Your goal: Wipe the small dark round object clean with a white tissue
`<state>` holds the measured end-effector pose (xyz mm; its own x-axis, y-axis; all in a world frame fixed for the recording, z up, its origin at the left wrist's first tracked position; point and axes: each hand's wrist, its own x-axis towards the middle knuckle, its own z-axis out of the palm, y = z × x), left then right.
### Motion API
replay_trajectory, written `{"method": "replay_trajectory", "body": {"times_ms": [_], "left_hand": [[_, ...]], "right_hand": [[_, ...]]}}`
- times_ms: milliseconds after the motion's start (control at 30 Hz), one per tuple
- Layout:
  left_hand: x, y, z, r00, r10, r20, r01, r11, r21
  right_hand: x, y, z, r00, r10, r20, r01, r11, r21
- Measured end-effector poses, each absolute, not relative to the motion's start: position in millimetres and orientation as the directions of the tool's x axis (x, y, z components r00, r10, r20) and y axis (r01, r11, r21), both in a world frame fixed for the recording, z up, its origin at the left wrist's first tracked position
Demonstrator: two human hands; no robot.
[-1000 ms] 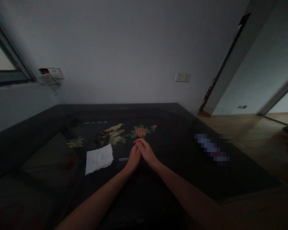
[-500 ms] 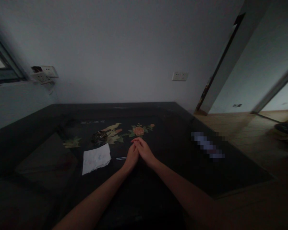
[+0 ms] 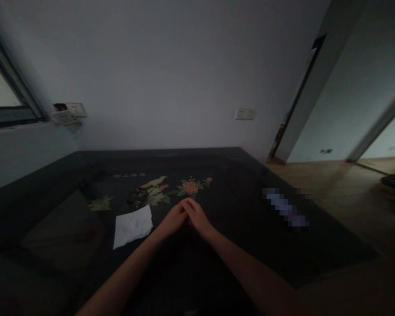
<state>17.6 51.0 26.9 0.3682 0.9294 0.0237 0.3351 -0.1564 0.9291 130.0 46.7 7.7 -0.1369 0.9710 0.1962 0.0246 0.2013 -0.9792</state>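
Note:
My left hand (image 3: 171, 218) and my right hand (image 3: 196, 215) rest on the dark glass table (image 3: 237, 245), touching at the fingertips near its middle. The fingers of both hands are drawn together. Whatever is between them, if anything, is hidden in the dim light. A white paper napkin (image 3: 132, 225) lies just left of my left hand. Beyond it sits a small dark round object (image 3: 137, 196). A floral picture with an orange flower (image 3: 190, 187) shows under the glass just past my fingertips.
A blurred-out oblong item (image 3: 285, 207) lies on the table's right side. Wall sockets (image 3: 244, 113) sit on the wall behind, more sockets (image 3: 69, 113) by the window at left. A doorway and wooden floor (image 3: 342, 184) open to the right.
My left hand has turned and slid over the spot where a thin light rod lay beside it; the rod no longer shows. The camera has tilted slightly.

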Motion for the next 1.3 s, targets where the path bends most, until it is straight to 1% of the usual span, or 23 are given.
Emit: {"method": "replay_trajectory", "body": {"times_ms": [67,100,167,200,267,333,433,500,600,667,733,833,900,933,1000,1067,1167,1300], "left_hand": [[2,51,38,0.412,0.908,0.074,0.442,-0.270,0.855],[-7,51,43,0.398,0.907,0.135,0.489,-0.335,0.806],[-28,55,51,0.306,0.911,0.277,0.579,-0.409,0.705],[-40,58,53,0.228,0.914,0.336,0.611,-0.403,0.682],[-65,68,52,0.047,0.899,0.435,0.636,-0.363,0.681],[-90,81,44,-0.116,0.860,0.498,0.630,-0.324,0.706],[-122,99,25,-0.262,0.779,0.569,0.634,-0.305,0.710],[-134,109,13,-0.319,0.737,0.596,0.665,-0.274,0.695],[-141,117,-1,-0.353,0.738,0.575,0.698,-0.202,0.687],[-141,120,-5,-0.352,0.754,0.555,0.707,-0.175,0.685],[-140,120,-8,-0.340,0.769,0.542,0.708,-0.170,0.685],[-140,121,-10,-0.316,0.799,0.512,0.697,-0.170,0.697],[-141,121,-12,-0.291,0.829,0.478,0.686,-0.168,0.708],[-141,121,-14,-0.278,0.842,0.461,0.683,-0.164,0.712],[-141,120,-16,-0.265,0.866,0.423,0.681,-0.143,0.718],[-140,117,-16,-0.266,0.883,0.387,0.676,-0.115,0.727],[-138,111,-12,-0.261,0.899,0.351,0.675,-0.090,0.732],[-136,107,-6,-0.292,0.903,0.317,0.711,-0.017,0.703]], "right_hand": [[128,46,6,-0.171,0.963,0.209,-0.008,0.211,-0.978],[127,46,5,-0.179,0.962,0.208,-0.020,0.208,-0.978],[127,46,4,-0.189,0.967,0.169,-0.027,0.167,-0.986],[127,46,4,-0.193,0.971,0.141,-0.017,0.140,-0.990],[128,46,4,-0.202,0.973,0.112,0.022,0.119,-0.993],[129,46,7,-0.220,0.969,0.115,0.076,0.135,-0.988],[125,43,15,-0.254,0.959,0.125,0.191,0.176,-0.966],[116,42,21,-0.294,0.946,0.136,0.290,0.224,-0.930],[97,41,31,-0.382,0.917,0.115,0.441,0.290,-0.849],[80,43,37,-0.402,0.912,0.086,0.558,0.318,-0.767],[63,46,42,-0.367,0.927,0.074,0.689,0.324,-0.649],[38,52,44,-0.318,0.942,0.111,0.829,0.333,-0.450],[26,56,41,-0.294,0.947,0.131,0.874,0.322,-0.365],[21,58,39,-0.281,0.950,0.136,0.887,0.311,-0.342],[15,61,34,-0.260,0.957,0.132,0.901,0.289,-0.325],[13,65,31,-0.253,0.962,0.099,0.903,0.272,-0.333],[14,69,28,-0.271,0.961,0.060,0.891,0.274,-0.361],[19,70,26,-0.285,0.956,0.075,0.859,0.289,-0.423]]}}
